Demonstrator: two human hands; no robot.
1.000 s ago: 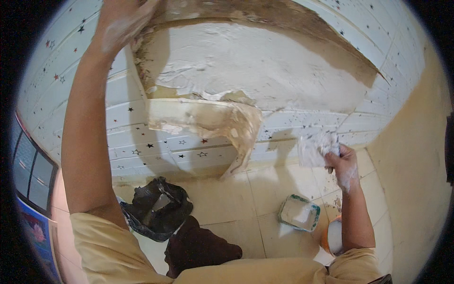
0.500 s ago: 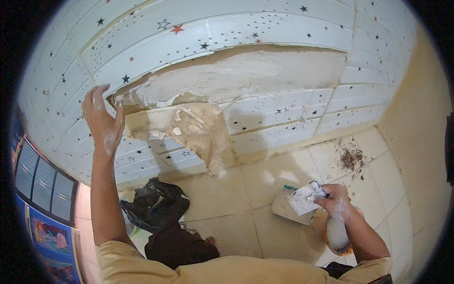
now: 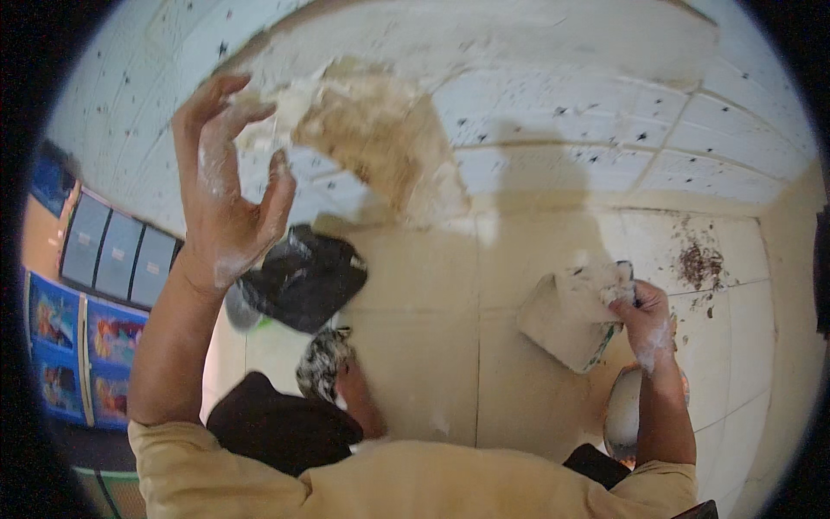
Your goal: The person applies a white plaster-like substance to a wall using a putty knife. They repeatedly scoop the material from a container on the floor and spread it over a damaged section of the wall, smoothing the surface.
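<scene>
My left hand (image 3: 229, 177), dusted with white, is raised near the star-patterned wall covering (image 3: 553, 138). Its fingers are bent and apart, with nothing seen between them. Beside it a torn flap (image 3: 372, 130) with a brown, stained face hangs from the wall below a bare plaster patch (image 3: 519, 43). My right hand (image 3: 647, 322), also whitened, pinches a flat piece smeared with white paste (image 3: 596, 284); its exact kind is unclear. That piece is over a pale, squarish container (image 3: 562, 333) on the floor, its inside coated with whitish material.
A black plastic bag (image 3: 307, 277) lies on the tiled floor (image 3: 415, 346) by my foot (image 3: 359, 394). A rounded tub (image 3: 624, 411) stands under my right forearm. Brown debris (image 3: 700, 264) is scattered near the right wall. Blue picture panels (image 3: 56, 320) are at the far left.
My left hand has come off the wall's edge toward me, fingers now bent. The view has tipped down, so the wall sits higher. My right hand still holds the smeared piece above the container.
</scene>
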